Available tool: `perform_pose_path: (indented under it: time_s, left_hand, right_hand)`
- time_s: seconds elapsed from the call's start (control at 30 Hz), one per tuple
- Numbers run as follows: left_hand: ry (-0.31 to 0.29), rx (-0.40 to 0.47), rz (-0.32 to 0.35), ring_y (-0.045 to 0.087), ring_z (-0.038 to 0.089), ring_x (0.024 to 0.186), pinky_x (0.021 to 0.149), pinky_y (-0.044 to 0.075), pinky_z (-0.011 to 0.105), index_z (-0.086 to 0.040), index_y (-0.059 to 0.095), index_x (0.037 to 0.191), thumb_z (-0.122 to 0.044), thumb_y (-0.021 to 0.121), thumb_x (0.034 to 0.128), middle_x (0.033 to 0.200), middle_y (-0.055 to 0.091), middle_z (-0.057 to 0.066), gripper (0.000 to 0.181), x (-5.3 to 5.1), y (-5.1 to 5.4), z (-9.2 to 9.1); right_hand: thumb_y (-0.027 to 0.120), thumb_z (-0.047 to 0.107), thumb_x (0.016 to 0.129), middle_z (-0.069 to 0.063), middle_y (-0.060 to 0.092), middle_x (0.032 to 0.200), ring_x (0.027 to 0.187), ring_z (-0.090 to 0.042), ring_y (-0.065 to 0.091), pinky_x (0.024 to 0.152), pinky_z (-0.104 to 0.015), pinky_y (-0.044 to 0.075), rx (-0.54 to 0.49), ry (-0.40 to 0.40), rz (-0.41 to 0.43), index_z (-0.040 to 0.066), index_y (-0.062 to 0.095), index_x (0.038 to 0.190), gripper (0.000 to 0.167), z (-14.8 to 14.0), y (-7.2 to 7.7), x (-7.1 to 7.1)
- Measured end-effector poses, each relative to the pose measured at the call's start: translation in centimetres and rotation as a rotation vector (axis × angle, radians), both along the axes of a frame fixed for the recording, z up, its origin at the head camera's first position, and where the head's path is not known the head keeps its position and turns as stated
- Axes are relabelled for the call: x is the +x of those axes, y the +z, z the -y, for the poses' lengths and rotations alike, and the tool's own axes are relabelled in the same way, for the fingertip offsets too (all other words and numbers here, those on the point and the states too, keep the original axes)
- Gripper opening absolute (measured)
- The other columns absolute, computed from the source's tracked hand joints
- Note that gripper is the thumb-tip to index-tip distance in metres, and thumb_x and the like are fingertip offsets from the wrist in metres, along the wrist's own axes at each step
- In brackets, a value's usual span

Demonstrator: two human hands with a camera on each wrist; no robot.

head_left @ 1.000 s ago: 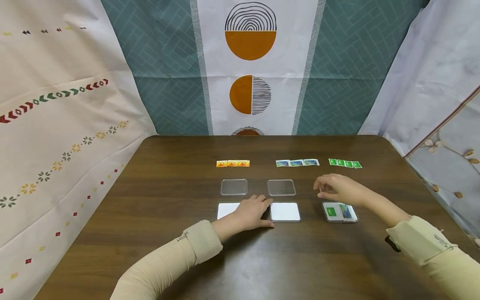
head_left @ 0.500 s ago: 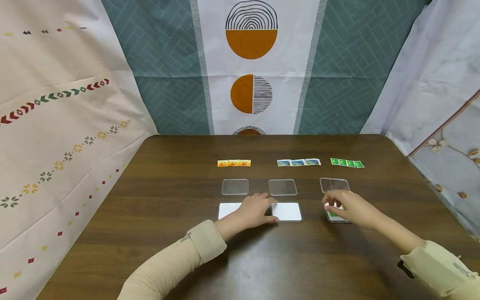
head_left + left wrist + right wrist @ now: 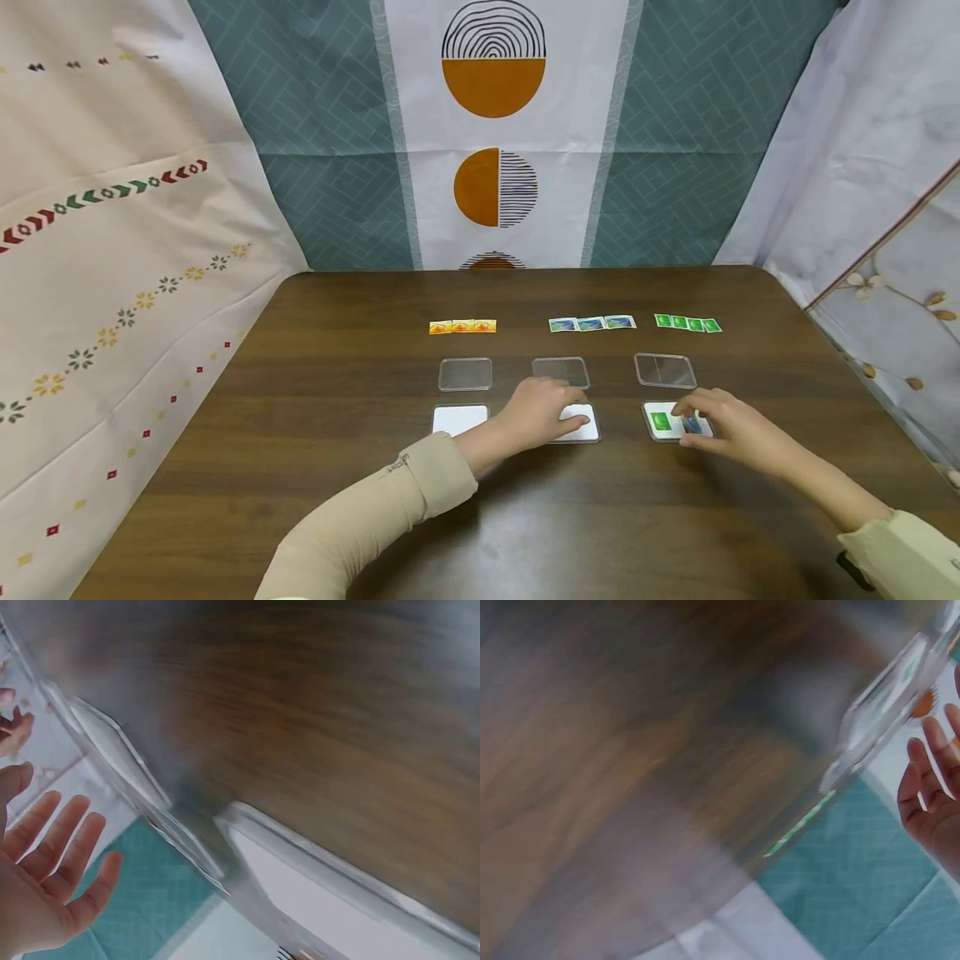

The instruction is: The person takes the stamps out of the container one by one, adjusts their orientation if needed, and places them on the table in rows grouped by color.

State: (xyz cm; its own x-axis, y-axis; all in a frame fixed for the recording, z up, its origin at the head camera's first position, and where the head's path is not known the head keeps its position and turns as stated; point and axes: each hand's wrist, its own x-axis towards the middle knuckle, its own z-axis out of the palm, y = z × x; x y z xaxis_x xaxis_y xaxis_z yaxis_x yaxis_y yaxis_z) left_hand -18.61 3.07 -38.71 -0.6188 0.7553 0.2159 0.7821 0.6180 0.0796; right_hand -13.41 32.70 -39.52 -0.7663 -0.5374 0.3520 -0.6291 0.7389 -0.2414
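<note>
My right hand (image 3: 723, 425) hovers with curved, parted fingers at the right edge of a small clear case (image 3: 677, 437) on the right. A green stamp-like picture (image 3: 661, 421) lies in that case's left part, a blue one (image 3: 692, 424) beside it, partly covered by fingers. My left hand (image 3: 542, 412) reaches over the middle case's white insert (image 3: 583, 427), thumb and fingers apart. Whether either hand touches its case, I cannot tell. In the left wrist view the left fingers (image 3: 71, 844) are spread; in the right wrist view the right fingers (image 3: 930, 769) are loosely extended.
A third white-lined case (image 3: 460, 418) lies left. Three clear lids (image 3: 466, 374) form a row behind the cases. Farther back are rows of orange pictures (image 3: 462, 327), blue pictures (image 3: 591, 323) and green pictures (image 3: 687, 322). Patterned cloths (image 3: 322, 125) hang around the wooden table (image 3: 360, 333).
My right hand has come from the right lid's area down over the right case, then to its right edge, uncovering the lid and green picture. My left hand has shifted right over the middle case.
</note>
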Motion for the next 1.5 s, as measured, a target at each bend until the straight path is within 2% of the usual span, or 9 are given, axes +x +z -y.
perform_pose_path:
  time_s: [0.1,0.2,0.37,0.63,0.73,0.93,1.03,1.2,1.5]
  left_hand:
    - [-0.012,0.011,-0.009,0.066,0.007,0.084,0.069,0.049,0.024,-0.022,0.071,0.102,-0.039,0.064,0.0877,0.094,0.072,-0.011,0.024,0.1,0.2,-0.8]
    - [-0.002,0.01,0.016,0.066,0.006,0.084,0.068,0.048,0.022,-0.022,0.071,0.101,-0.039,0.065,0.0865,0.095,0.072,-0.012,0.023,0.2,0.3,-1.6]
    - [0.018,0.011,0.08,0.066,0.005,0.085,0.067,0.048,0.02,-0.023,0.072,0.099,-0.039,0.067,0.0853,0.096,0.072,-0.012,0.022,-0.1,0.2,-2.8]
    - [0.043,-0.046,0.168,0.051,-0.001,0.063,0.054,0.036,0.015,-0.022,0.07,0.085,-0.042,0.066,0.0857,0.076,0.064,-0.013,0.02,-1.1,0.3,-5.1]
    - [0.057,-0.047,0.168,0.052,-0.001,0.064,0.054,0.036,0.015,-0.023,0.07,0.085,-0.041,0.066,0.0858,0.077,0.064,-0.014,0.019,-1.3,0.3,-5.9]
    - [0.049,-0.091,0.114,0.057,-0.002,0.07,0.057,0.04,0.014,-0.026,0.071,0.092,-0.043,0.066,0.0855,0.087,0.068,-0.015,0.019,-1.1,-0.4,-7.5]
    - [0.056,-0.113,0.096,0.057,-0.002,0.071,0.057,0.041,0.015,-0.027,0.071,0.091,-0.043,0.066,0.0851,0.085,0.068,-0.016,0.018,-1.0,-0.5,-8.3]
    - [0.088,-0.105,0.122,0.056,-0.001,0.067,0.056,0.042,0.018,-0.029,0.071,0.092,-0.044,0.068,0.0838,0.081,0.066,-0.017,0.017,-1.1,-0.4,-9.7]
    - [0.168,-0.115,0.217,0.058,-0.001,0.07,0.058,0.044,0.02,-0.031,0.072,0.092,-0.046,0.072,0.0786,0.086,0.067,-0.019,0.02,-1.2,-0.6,-11.5]
  right_hand:
    - [0.086,0.012,0.059,0.004,0.064,0.092,0.08,-0.007,0.052,0.067,-0.024,0.045,-0.035,0.022,0.012,0.012,0.063,0.098,0.045,-0.9,-0.3,-0.3]
    - [0.086,0.012,0.058,0.001,0.064,0.095,0.083,-0.006,0.053,0.07,-0.021,0.045,-0.066,0.032,0.044,0.01,0.063,0.102,0.05,-1.7,-0.6,-0.8]
    - [0.087,0.021,0.059,-0.004,0.061,0.102,0.092,-0.007,0.051,0.074,-0.028,0.043,-0.006,-0.004,0.072,0.007,0.061,0.109,0.059,-2.8,-0.9,-1.4]
    - [0.087,0.026,0.061,-0.011,0.055,0.108,0.095,-0.024,0.05,0.074,-0.039,0.044,0.037,-0.03,0.158,0.001,0.054,0.12,0.072,-3.3,-1.1,-1.9]
    - [0.087,0.026,0.06,-0.012,0.055,0.107,0.095,-0.029,0.051,0.074,-0.044,0.043,0.046,-0.03,0.177,0.001,0.054,0.118,0.071,-3.3,-1.2,-2.1]
    - [0.088,0.025,0.059,-0.01,0.056,0.102,0.09,-0.026,0.05,0.071,-0.041,0.041,0.051,-0.043,0.167,0.002,0.057,0.114,0.067,-3.4,-1.7,-1.7]
    - [0.087,0.024,0.061,-0.012,0.055,0.103,0.09,-0.027,0.05,0.07,-0.041,0.042,0.046,-0.057,0.201,0.003,0.056,0.114,0.065,-3.5,-1.8,-1.6]
    - [0.086,0.023,0.064,-0.015,0.053,0.104,0.09,-0.029,0.048,0.07,-0.04,0.04,0.027,-0.079,0.268,0.002,0.056,0.115,0.063,-3.3,-1.6,-1.7]
    - [0.086,0.021,0.062,-0.015,0.053,0.104,0.09,-0.028,0.046,0.071,-0.037,0.036,-0.006,-0.077,0.291,0.002,0.056,0.113,0.063,-3.4,-1.9,-1.9]
